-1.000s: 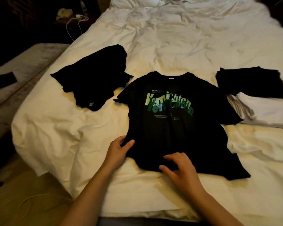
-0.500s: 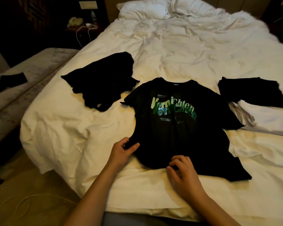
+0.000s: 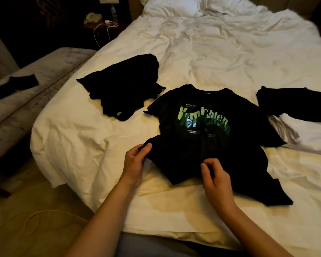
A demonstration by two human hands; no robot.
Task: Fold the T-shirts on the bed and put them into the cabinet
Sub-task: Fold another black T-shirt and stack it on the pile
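folded black shirt (image 3: 295, 102) cropped (right edge)

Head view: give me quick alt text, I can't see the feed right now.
Both hands pinch the lower hem of a black T-shirt with green lettering lying face up on the white bed: left hand at its corner, right hand mid-hem. A crumpled black shirt lies left; folded clothes right.

Lower hem of the black cotton T-shirt with green lettering (image 3: 208, 145), flat on the white bed (image 3: 82, 145) a second ago, now lifted near the foot edge; pinched by left hand (image 3: 135, 162) at its corner, right hand (image 3: 216, 175) mid-hem.
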